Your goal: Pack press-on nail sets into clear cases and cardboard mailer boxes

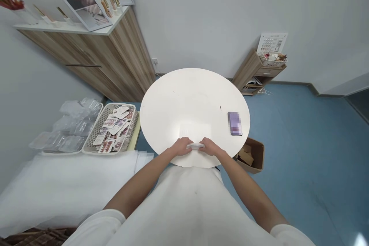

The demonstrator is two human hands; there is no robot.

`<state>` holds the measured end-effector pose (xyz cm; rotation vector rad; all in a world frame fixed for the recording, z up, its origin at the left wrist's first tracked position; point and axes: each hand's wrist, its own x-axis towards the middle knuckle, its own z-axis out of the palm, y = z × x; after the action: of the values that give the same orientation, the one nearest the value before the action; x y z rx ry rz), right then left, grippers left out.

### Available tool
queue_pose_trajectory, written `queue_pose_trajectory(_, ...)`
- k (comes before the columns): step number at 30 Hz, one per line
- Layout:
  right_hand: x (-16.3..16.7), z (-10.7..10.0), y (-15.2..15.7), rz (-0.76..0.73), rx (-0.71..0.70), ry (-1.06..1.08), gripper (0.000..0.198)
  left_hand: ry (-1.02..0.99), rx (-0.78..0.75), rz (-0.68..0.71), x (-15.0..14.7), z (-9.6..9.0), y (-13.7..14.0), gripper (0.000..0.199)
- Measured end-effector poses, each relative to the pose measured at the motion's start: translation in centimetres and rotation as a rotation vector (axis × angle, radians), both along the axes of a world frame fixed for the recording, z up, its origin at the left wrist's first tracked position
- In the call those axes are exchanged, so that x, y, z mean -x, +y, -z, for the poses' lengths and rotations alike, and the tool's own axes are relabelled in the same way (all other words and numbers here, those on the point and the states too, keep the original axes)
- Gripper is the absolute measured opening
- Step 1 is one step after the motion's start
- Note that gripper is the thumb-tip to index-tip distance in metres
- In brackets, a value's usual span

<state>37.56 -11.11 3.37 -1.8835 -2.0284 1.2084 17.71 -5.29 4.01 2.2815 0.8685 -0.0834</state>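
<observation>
Over the near edge of the round white table (190, 100), my left hand (182, 146) and my right hand (210, 147) grip a small whitish, translucent flat object (195, 146) from both ends. Seen nearly edge-on, it looks like thin clear plastic; its exact kind I cannot make out. The fingers of both hands are closed on it. Just beyond it, a faint pale rectangle (196, 130) shows on the tabletop, either a sheet or a reflection. A purple item (235, 123), blurred out, lies near the table's right side.
To the left, a white basket (86, 143) holds many printed cards (115, 127), beside a pile of clear plastic boxes (76, 123). White translucent bags (72, 184) lie nearer. A cardboard box (258, 155) stands on the floor at right. A wooden cabinet (132, 46) rises behind left.
</observation>
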Motion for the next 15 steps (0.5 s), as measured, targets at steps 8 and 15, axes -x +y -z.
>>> queue_pose_trajectory(8, -1.3, 0.3, 2.1, 0.262, 0.12, 0.093, 0.033, -0.007, 0.136, -0.332, 0.9, 1.4, 1.4, 0.016)
queue_pose_trajectory(15, -2.7, 2.2, 2.2, 0.514, 0.09, 0.172, 0.026, 0.147, 0.139, -0.506, 1.0, 2.3, 1.9, 0.016)
